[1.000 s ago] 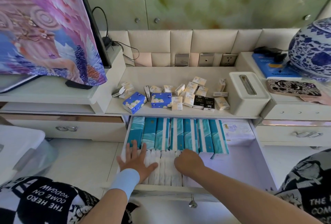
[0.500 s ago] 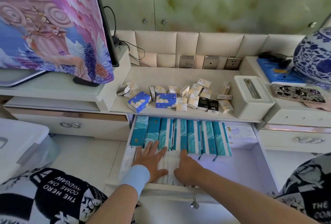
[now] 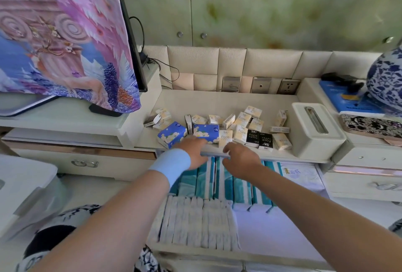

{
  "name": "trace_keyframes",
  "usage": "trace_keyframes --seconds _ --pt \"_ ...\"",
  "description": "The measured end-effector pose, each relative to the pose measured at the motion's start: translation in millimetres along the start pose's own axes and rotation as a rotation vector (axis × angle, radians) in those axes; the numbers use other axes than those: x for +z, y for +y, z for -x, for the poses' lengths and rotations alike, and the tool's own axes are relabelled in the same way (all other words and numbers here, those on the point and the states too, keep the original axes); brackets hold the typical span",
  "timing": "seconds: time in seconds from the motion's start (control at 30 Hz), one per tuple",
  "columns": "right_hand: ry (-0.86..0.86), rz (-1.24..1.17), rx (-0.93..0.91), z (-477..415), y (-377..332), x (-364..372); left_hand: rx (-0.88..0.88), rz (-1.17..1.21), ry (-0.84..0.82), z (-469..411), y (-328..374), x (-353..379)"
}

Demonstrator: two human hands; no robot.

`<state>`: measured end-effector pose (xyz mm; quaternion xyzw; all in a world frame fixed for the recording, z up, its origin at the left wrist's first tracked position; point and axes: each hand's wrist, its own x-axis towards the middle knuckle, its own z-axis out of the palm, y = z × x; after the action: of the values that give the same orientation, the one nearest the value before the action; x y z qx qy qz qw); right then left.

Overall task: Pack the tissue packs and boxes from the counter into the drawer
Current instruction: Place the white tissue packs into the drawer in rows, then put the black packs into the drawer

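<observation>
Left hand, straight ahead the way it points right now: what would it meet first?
The left hand points toward the front edge of the counter. First in line is likely the blue tissue pack, the right one of two, though depth is unclear.

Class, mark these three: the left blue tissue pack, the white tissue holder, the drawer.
left blue tissue pack (image 3: 171, 133), head view, top face.
white tissue holder (image 3: 315, 148), head view, front wall.
drawer (image 3: 272, 234), head view, bare floor.

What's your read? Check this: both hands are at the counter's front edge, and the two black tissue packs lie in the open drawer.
No. The head view shows the two black rectangular tissue packs on the cream counter, not in the open white drawer. The left hand and right hand are at the counter's front edge.
</observation>
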<state>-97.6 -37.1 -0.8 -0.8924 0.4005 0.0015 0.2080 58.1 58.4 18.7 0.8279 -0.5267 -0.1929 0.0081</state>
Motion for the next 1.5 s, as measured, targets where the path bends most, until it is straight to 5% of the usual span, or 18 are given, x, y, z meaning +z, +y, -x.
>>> trace_keyframes --seconds 0.2,0.4,1.0,1.17,1.27,1.5 --pt "0.052 0.210 -0.168 -60.5 -29.3 -9.3 -0.235 -0.093 0.090 -39.3 -63.2 -29.7" --pt "-0.088 0.462 0.021 -98.3 -39.6 8.3 -0.262 -0.011 0.006 -59.9 -81.5 -14.6" --pt "0.183 0.229 -0.138 -132.5 27.5 -39.0 -0.062 -0.100 0.296 -128.5 -37.3 -38.9" --pt "0.062 0.139 -0.140 -158.2 38.8 -59.4 -0.285 -0.158 0.000 -148.8 -29.9 -42.2" --pt "0.024 0.086 -0.194 -165.2 38.4 -61.3 -0.331 0.008 -0.041 -154.8 -46.6 -40.0" --pt "0.018 0.025 -0.208 -162.0 53.5 -57.6 -0.232 0.311 0.310 -154.5 -60.9 -45.0"
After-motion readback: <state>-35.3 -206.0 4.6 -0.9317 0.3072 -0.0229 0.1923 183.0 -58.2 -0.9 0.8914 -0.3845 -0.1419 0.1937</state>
